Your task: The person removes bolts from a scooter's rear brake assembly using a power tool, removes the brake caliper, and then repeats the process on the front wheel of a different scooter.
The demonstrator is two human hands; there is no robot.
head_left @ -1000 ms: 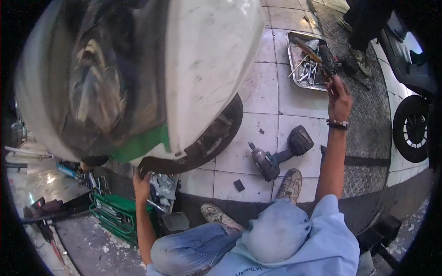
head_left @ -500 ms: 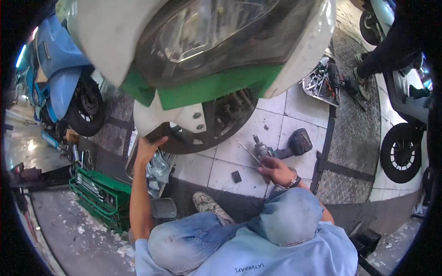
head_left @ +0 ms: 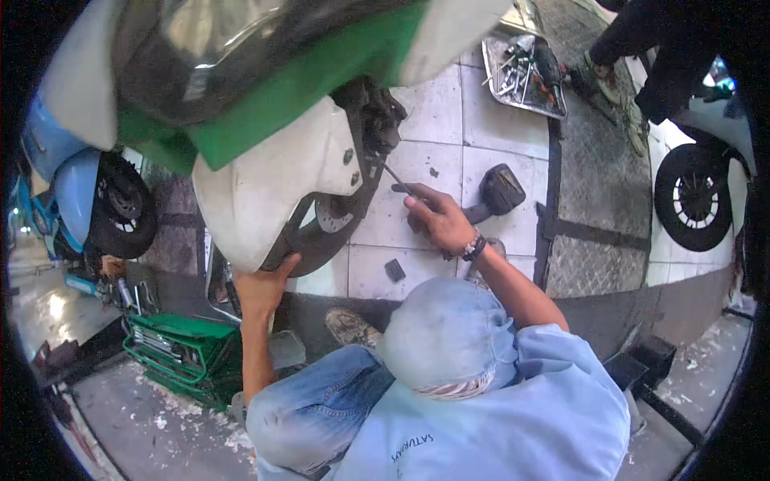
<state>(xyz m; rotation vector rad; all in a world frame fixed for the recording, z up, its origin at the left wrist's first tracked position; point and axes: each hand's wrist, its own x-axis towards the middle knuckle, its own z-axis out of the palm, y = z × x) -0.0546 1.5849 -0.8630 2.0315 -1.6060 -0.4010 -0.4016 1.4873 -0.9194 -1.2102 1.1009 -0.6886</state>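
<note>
A white and green scooter's front end hangs over the upper left, with its white front fender (head_left: 273,176) and black front wheel (head_left: 333,240) turned toward the left. My left hand (head_left: 265,287) grips the wheel at the fender's lower edge; its thumb lies on the tyre and the other fingers are hidden. My right hand (head_left: 443,220) is closed on a thin metal rod-shaped tool (head_left: 390,170). The tool's tip points at the dark parts beside the wheel hub (head_left: 375,132); whether it touches them I cannot tell. Its grip end is mostly covered by my fingers.
A cordless drill (head_left: 504,191) lies on the white tiles, partly behind my right hand. Near it sits a small black block (head_left: 395,271). A metal tray of tools (head_left: 525,76) is at the upper right, close to another person's shoe (head_left: 601,68). A green toolbox (head_left: 180,353) stands lower left.
The scooter's fender and wheel have swung to the left, with my left hand on them. My right hand has moved up and left, bringing the rod-shaped tool to the wheel hub.
</note>
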